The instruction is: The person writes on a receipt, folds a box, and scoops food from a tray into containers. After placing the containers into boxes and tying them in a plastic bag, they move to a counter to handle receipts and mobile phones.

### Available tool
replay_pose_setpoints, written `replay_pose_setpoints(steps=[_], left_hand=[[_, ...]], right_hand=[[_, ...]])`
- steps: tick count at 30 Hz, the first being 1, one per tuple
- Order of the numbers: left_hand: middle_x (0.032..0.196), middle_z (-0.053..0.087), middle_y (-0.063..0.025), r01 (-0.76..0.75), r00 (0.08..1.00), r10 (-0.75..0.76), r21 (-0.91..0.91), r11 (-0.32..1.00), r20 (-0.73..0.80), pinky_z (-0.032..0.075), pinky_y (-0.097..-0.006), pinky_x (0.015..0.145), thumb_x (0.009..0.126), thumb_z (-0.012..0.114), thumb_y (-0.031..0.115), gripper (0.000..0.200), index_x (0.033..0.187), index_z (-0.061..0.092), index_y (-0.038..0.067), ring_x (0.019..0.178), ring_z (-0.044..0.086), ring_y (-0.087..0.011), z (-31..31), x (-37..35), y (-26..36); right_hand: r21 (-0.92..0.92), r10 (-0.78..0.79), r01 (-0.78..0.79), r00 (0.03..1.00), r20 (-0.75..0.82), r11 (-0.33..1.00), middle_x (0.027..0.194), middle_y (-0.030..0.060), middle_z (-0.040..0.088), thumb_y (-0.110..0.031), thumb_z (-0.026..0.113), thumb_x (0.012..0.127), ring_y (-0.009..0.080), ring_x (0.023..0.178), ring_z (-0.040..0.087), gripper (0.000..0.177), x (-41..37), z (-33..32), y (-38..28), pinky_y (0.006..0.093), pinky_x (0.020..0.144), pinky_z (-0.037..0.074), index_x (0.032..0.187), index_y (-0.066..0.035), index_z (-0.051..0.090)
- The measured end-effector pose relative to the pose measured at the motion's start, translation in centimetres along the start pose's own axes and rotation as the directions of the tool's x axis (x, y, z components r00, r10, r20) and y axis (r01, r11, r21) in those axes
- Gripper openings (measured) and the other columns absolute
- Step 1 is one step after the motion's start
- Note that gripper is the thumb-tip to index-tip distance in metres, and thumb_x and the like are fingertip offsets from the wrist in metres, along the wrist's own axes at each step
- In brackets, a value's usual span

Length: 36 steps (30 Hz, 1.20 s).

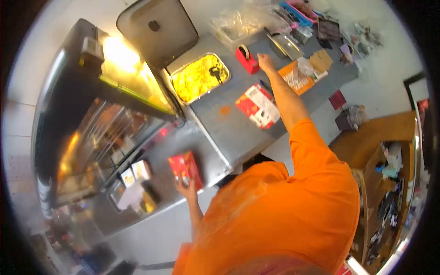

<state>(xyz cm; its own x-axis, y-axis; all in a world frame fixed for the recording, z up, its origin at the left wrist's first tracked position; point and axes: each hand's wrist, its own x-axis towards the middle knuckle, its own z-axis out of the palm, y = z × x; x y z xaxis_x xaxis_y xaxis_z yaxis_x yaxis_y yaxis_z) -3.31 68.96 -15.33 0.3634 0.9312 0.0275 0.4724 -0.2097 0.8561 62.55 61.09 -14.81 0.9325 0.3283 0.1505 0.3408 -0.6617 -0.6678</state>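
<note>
In the head view, my left hand (pixel 185 187) grips the near end of a red box (pixel 187 168) that sits on the lower-left counter. My right arm is stretched out across the grey worktop. At its end my right hand (pixel 264 62) is closed, close beside a red tape dispenser (pixel 246 60) with a roll in it. What its fingers hold, if anything, is too small to tell. A red and white printed carton (pixel 258 106) lies on the worktop left of my right forearm. An orange box (pixel 297 78) with a raised cardboard flap is on the forearm's other side.
A foil tray of yellow food (pixel 195 82) with a dark utensil in it is set into the counter, its lid (pixel 156 27) raised behind. A lit glass display cabinet (pixel 105 123) stands left. Small white boxes (pixel 135 172) lie near it. Plastic bags (pixel 243 27) occupy the back.
</note>
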Motion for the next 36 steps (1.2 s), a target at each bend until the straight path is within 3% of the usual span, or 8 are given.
replay_pose_setpoints(steps=[3,10,13,16,22,24,28,36], left_hand=[[0.136,0.033,-0.0156,0.065,0.998,-0.066,-0.173,0.983,0.0,0.032,-0.0392,0.103,0.061,0.077,0.012,0.076,0.132,0.049,0.008,0.123,0.039,-0.0281,2.7,-2.9,1.9],[0.134,0.034,-0.0149,0.064,0.997,-0.073,-0.29,0.955,-0.02,0.035,-0.0389,0.101,0.062,0.082,0.017,0.077,0.13,0.048,0.004,0.121,0.04,-0.0274,9.5,-4.6,10.6],[0.131,0.037,-0.0166,0.003,0.997,-0.028,-0.327,0.945,-0.074,0.036,-0.0384,0.1,0.062,0.081,0.019,0.074,0.128,0.051,0.005,0.119,0.043,-0.0288,11.9,-3.8,12.5],[0.128,0.04,-0.0177,0.067,0.998,-0.066,-0.231,0.971,0.013,0.036,-0.0391,0.099,0.062,0.079,0.02,0.068,0.125,0.055,0.006,0.117,0.044,-0.0302,13.3,-1.0,17.0],[0.132,0.035,-0.024,-0.184,0.973,0.224,0.39,0.902,-0.06,0.029,-0.0485,0.1,0.06,0.076,0.027,0.068,0.125,0.057,0.022,0.12,0.033,-0.041,14.3,3.7,27.5],[0.133,0.033,-0.0241,-0.204,0.942,0.321,0.596,0.776,-0.095,0.033,-0.0486,0.096,0.058,0.077,0.026,0.068,0.123,0.058,0.029,0.117,0.033,-0.0429,14.8,4.5,30.3],[0.132,0.034,-0.0244,-0.24,0.915,0.393,0.662,0.71,-0.089,0.034,-0.0475,0.096,0.058,0.077,0.025,0.067,0.122,0.059,0.031,0.117,0.034,-0.0424,14.6,4.0,32.3],[0.12,0.05,-0.0205,-0.018,0.982,0.054,-0.19,0.982,0.183,0.039,-0.0403,0.096,0.061,0.079,0.019,0.072,0.128,0.054,0.012,0.111,0.051,-0.0274,14.9,2.6,23.6]], right_hand=[[0.102,0.271,-0.385,0.792,0.547,0.917,0.064,0.0047,0.058,-0.049,0.056,0.084,0.0163,0.055,0.054,0.042,3.2,0.7,1.5,0.0341,0.049,0.044,0.096,-0.01,0.067],[0.775,-0.016,-0.456,0.857,0.514,0.438,0.075,0.0068,0.061,-0.028,0.073,0.074,0.0194,0.073,0.059,0.027,-0.9,1.0,4.1,0.0321,0.064,0.047,0.086,-0.003,0.069],[0.285,-0.217,0.139,0.94,0.264,0.948,0.071,0.0122,0.063,-0.022,0.07,0.077,0.0204,0.072,0.062,0.024,-1.2,1.9,7.1,0.0372,0.067,0.049,0.073,0.001,0.066],[-0.239,-0.447,0.425,0.894,-0.044,0.873,0.068,0.0153,0.061,-0.02,0.069,0.077,0.0238,0.065,0.061,0.026,0.1,3.5,9.1,0.0395,0.065,0.049,0.07,0.004,0.063],[0.633,-0.256,-0.261,0.753,0.606,0.729,0.065,-0.0006,0.057,-0.011,0.058,0.086,0.0039,0.048,0.049,0.01,-10.4,-11.0,-10.1,0.0204,0.04,0.035,0.082,-0.003,0.064],[0.579,-0.412,-0.26,0.489,0.769,0.773,0.062,0.0002,0.056,-0.018,0.063,0.083,0.0073,0.05,0.051,0.017,-16.0,-14.2,-15.3,0.025,0.044,0.039,0.079,-0.002,0.065],[0.556,-0.43,-0.058,0.568,0.702,0.829,0.057,0.0072,0.058,-0.027,0.067,0.081,0.0125,0.049,0.053,0.032,-20.7,-12.9,-15.8,0.0315,0.048,0.042,0.071,0.003,0.062],[0.188,-0.478,0.45,0.708,0.52,0.873,0.095,0.0144,0.064,-0.045,0.075,0.069,0.0276,0.082,0.063,0.049,-21.1,-13.1,-9.4,0.0382,0.063,0.048,0.097,-0.007,0.062]])
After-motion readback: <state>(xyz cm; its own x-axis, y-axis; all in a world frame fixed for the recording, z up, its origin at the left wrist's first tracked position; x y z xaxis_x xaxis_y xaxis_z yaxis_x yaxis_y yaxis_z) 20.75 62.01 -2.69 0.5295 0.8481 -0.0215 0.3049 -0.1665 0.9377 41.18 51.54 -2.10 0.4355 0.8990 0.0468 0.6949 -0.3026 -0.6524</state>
